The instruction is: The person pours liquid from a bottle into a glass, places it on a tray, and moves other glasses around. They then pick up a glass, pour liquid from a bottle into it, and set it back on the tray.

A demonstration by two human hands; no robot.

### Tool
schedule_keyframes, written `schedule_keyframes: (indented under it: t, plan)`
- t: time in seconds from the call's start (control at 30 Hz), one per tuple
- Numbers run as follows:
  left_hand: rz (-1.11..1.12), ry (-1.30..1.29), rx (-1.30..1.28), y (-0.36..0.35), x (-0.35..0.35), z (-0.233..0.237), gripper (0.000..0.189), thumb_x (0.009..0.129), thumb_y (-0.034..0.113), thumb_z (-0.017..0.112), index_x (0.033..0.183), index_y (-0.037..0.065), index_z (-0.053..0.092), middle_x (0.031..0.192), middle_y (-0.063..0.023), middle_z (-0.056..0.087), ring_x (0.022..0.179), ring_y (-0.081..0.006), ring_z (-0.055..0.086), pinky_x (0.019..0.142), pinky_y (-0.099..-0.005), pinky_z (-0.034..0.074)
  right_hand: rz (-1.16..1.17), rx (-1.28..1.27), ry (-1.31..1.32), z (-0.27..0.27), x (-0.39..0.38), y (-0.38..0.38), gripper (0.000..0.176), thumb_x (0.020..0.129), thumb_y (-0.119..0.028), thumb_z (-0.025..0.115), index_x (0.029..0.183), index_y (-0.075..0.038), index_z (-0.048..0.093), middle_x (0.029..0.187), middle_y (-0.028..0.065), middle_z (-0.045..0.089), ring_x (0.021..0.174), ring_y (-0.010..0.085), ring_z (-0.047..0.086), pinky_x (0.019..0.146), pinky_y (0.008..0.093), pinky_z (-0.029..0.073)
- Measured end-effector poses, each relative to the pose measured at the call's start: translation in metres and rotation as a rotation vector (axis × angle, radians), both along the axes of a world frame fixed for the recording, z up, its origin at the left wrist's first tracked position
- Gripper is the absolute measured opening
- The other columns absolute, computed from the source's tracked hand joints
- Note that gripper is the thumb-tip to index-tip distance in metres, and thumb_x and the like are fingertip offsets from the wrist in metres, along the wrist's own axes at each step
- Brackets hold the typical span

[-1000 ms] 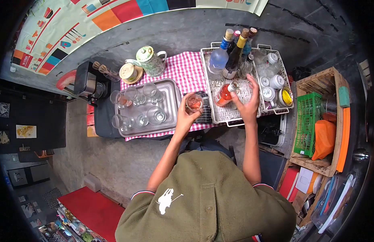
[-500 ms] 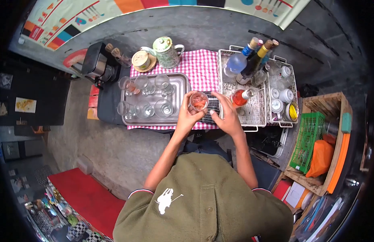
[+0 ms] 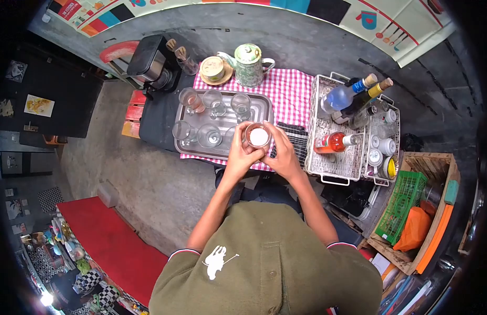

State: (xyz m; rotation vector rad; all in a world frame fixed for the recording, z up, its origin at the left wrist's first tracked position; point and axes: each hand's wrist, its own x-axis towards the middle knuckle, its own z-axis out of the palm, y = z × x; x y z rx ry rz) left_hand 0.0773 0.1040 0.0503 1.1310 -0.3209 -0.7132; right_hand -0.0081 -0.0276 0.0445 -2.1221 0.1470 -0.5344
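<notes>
Between my two hands is a drinking glass, seen from above, with a reddish band inside its rim and a bright white middle. My left hand wraps its left side, and my right hand closes round the right side, with the thumbs near each other at the front. Just beyond and to the left, a metal tray holds several clear glasses; one glass at its back left shows a reddish tint. A dark striped cloth lies beside my right hand.
A white wire basket at right holds a bottle of red liquid and taller bottles; lidded jars stand alongside. Behind the tray are a green patterned teapot, a lidded cup and a coffee maker. A checked cloth covers the table.
My right hand has closed in on the glass, which both hands now hold. The view has turned, so the table and its things appear shifted right. The red bottle appears more tilted.
</notes>
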Motion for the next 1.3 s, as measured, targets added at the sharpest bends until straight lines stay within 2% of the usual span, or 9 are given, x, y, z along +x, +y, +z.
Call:
schedule_keyframes:
  t: [0.27,0.37,0.53,0.77,0.93,1.13,1.3]
  plan:
    - [-0.057,-0.024,-0.021,0.043,0.062,0.006,0.074,0.075,-0.008,0.076,0.138,0.005,0.039,0.133,-0.0076,0.046,0.122,-0.0185,0.055,0.100,-0.0309,0.052,-0.047,0.126,0.008,0.007,0.062,0.046,0.081,0.070,-0.011,0.085,0.140,-0.002,0.047,0.132,0.0205,0.060,0.124,0.0359,0.059,0.102,0.0428,0.049]
    - [-0.092,-0.053,-0.001,0.062,0.091,0.009,0.070,0.078,-0.004,0.074,0.137,0.005,0.037,0.130,-0.0091,0.049,0.122,-0.0186,0.055,0.098,-0.0321,0.053,-0.075,0.171,-0.013,0.002,0.087,0.066,0.079,0.071,-0.012,0.085,0.140,-0.003,0.048,0.132,0.0209,0.060,0.122,0.0347,0.060,0.101,0.0426,0.050]
    - [-0.137,-0.005,-0.044,0.089,0.139,0.004,0.073,0.077,-0.004,0.079,0.137,0.006,0.039,0.132,-0.0080,0.049,0.125,-0.0188,0.054,0.103,-0.0340,0.051,-0.090,0.195,-0.007,0.015,0.131,0.094,0.078,0.070,-0.010,0.085,0.139,-0.002,0.049,0.126,0.0183,0.064,0.118,0.0308,0.064,0.100,0.0399,0.051]
    - [-0.169,-0.020,-0.029,0.121,0.196,0.008,0.074,0.077,-0.001,0.080,0.138,0.005,0.039,0.133,-0.0090,0.050,0.126,-0.0205,0.054,0.104,-0.0336,0.050,-0.072,0.441,-0.087,0.006,0.185,0.130,0.085,0.072,-0.006,0.082,0.146,-0.004,0.041,0.137,0.0153,0.057,0.126,0.0272,0.059,0.104,0.0390,0.050]
    - [-0.199,-0.107,-0.041,0.138,0.228,0.007,0.072,0.079,0.001,0.080,0.139,0.006,0.040,0.133,-0.0085,0.049,0.123,-0.0213,0.056,0.102,-0.0342,0.051,-0.078,0.429,-0.090,0.009,0.213,0.149,0.083,0.073,-0.006,0.081,0.146,-0.004,0.042,0.137,0.0150,0.057,0.128,0.0259,0.057,0.104,0.0392,0.050]
    - [-0.220,-0.052,-0.076,0.147,0.252,0.002,0.070,0.080,0.000,0.079,0.139,0.005,0.042,0.133,-0.0078,0.050,0.123,-0.0210,0.056,0.102,-0.0336,0.051,-0.109,0.409,-0.090,-0.001,0.237,0.156,0.077,0.071,-0.006,0.082,0.141,-0.004,0.050,0.134,0.0132,0.060,0.124,0.0244,0.060,0.103,0.0385,0.051]
    - [-0.309,0.034,-0.077,0.148,0.269,-0.001,0.071,0.079,0.001,0.081,0.139,0.006,0.043,0.135,-0.0076,0.050,0.122,-0.0211,0.057,0.101,-0.0339,0.052,-0.109,0.437,-0.069,-0.007,0.246,0.150,0.075,0.071,-0.006,0.082,0.139,-0.003,0.051,0.132,0.0133,0.061,0.123,0.0231,0.060,0.102,0.0383,0.051]
